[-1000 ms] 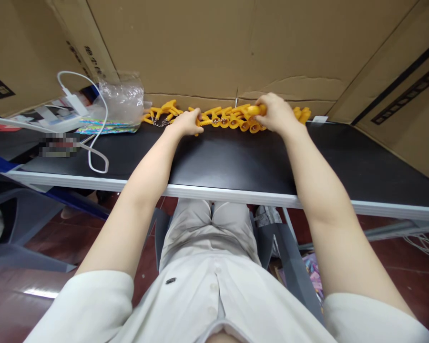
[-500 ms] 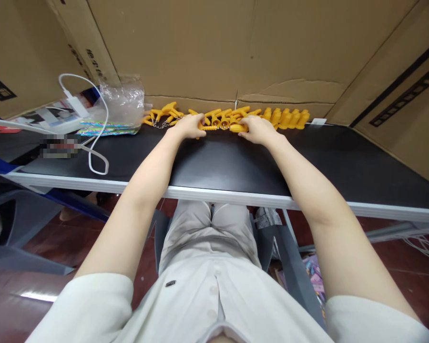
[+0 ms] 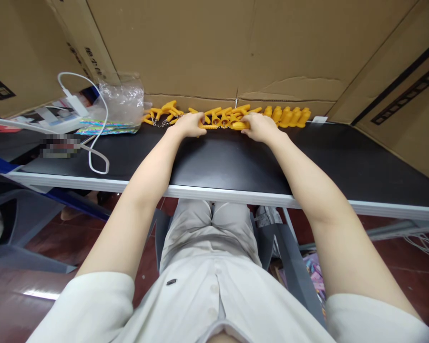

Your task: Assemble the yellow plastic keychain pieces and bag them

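Note:
Along the back of the black tabletop (image 3: 232,162) runs a row of yellow plastic pieces (image 3: 223,114), and both my hands are at its middle. My left hand (image 3: 189,126) has its fingers curled round one end of a ridged yellow plastic piece (image 3: 210,127). My right hand (image 3: 260,127) is closed on a rounded yellow plastic piece (image 3: 238,126), thumb toward me. Small metal rings show between the two. Forked yellow pieces (image 3: 168,108) with a metal chain (image 3: 160,122) lie left of my left hand. Bottle-shaped yellow pieces (image 3: 291,116) stand in a row past my right hand.
Cardboard walls (image 3: 200,47) enclose the back and sides. At left are a clear plastic bag (image 3: 121,97), colourful flat packets (image 3: 109,128), and a white cable (image 3: 107,109) looping over the table. A small white item (image 3: 319,119) lies at the back right.
My right hand has shifted very slightly to the right with the rounded yellow piece. My left hand has hardly moved.

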`<state>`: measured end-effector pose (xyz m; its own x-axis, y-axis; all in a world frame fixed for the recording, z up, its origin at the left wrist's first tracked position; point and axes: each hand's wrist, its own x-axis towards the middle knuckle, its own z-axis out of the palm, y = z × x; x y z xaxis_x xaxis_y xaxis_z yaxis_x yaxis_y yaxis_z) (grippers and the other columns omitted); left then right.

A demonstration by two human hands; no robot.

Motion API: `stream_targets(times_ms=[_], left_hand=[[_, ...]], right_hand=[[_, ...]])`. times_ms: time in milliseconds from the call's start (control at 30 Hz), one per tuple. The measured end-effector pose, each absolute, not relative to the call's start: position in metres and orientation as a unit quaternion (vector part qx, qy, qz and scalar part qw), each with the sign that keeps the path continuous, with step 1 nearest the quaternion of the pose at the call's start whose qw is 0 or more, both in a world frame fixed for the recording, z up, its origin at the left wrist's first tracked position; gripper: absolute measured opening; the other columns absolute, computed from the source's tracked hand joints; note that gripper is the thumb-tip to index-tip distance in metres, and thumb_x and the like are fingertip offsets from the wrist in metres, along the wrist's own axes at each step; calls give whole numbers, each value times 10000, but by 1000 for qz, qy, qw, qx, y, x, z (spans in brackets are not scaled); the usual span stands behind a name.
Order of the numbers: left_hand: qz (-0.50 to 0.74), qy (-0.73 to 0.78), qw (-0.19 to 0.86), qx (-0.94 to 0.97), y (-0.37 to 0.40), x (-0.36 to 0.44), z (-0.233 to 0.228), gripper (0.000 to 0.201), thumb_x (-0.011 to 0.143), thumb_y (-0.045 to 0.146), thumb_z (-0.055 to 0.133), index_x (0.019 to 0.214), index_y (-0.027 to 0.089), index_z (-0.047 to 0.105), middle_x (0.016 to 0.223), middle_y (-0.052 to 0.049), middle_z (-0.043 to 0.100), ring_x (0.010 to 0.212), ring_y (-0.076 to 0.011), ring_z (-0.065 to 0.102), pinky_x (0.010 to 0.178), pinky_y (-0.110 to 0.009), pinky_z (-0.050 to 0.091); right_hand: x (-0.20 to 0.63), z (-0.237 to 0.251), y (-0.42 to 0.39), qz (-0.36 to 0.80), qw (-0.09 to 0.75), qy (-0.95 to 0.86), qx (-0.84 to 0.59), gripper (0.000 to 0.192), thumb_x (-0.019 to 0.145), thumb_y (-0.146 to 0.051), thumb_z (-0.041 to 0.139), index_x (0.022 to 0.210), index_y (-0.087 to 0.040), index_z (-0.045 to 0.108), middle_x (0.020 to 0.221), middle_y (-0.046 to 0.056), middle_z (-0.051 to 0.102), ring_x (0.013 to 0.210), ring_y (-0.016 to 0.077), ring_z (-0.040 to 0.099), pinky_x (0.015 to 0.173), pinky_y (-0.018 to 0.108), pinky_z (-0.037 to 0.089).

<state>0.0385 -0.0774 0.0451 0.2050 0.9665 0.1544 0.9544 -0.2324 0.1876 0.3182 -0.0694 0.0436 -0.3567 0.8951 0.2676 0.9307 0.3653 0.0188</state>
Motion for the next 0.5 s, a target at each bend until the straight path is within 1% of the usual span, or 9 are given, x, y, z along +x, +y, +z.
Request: stream_targets(times_ms=[67, 167, 233, 333, 400, 500], left_hand=[[120, 621, 26, 774, -79, 39, 46, 638, 814, 271, 731, 1448, 196, 730, 1310, -132, 805, 1293, -375, 741, 1110, -396, 573], [130, 615, 27, 777, -83, 42, 48, 637, 832, 295, 713, 1462, 199, 717, 1303, -130, 804, 1283, -369, 737, 1106, -399, 564], [144, 606, 26, 782, -85, 45, 48, 587, 859, 312, 690, 1435, 208, 732, 1290, -125, 810, 1276, -364, 735, 1112, -403, 557], [152, 591, 12, 792, -86, 50, 47, 512, 890, 328, 661, 1379, 213, 766, 1271, -130, 816, 1283, -372, 729, 1120, -412, 550], [146, 584, 1, 798, -85, 53, 45, 528, 891, 316, 661, 1398, 207, 757, 1271, -140, 812, 1291, -383, 725, 1122, -425, 548], [149, 589, -6, 794, -83, 56, 42, 595, 884, 265, 659, 1474, 194, 700, 1277, -151, 798, 1283, -386, 726, 1110, -442, 548]], right_hand=[[318, 43, -69, -84, 111, -820, -555, 430, 1055, -334, 752, 1468, -223, 796, 1474, 151, 752, 1345, 405, 725, 1150, 513, 573], [318, 38, -64, -80, 135, -838, -523, 456, 1049, -389, 765, 1460, -196, 797, 1436, 163, 760, 1323, 399, 724, 1124, 501, 581], [317, 35, -60, -81, 154, -852, -494, 471, 1049, -416, 746, 1457, -186, 797, 1417, 169, 762, 1306, 394, 720, 1101, 498, 586], [317, 32, -57, -79, 174, -863, -468, 473, 1043, -402, 718, 1456, -186, 796, 1414, 177, 756, 1285, 395, 717, 1092, 507, 581], [316, 32, -57, -70, 179, -865, -464, 474, 1036, -394, 717, 1454, -184, 798, 1416, 185, 752, 1277, 401, 717, 1104, 523, 571], [317, 32, -55, -49, 197, -867, -455, 486, 1034, -413, 719, 1453, -177, 796, 1417, 196, 744, 1284, 410, 710, 1142, 551, 548]])
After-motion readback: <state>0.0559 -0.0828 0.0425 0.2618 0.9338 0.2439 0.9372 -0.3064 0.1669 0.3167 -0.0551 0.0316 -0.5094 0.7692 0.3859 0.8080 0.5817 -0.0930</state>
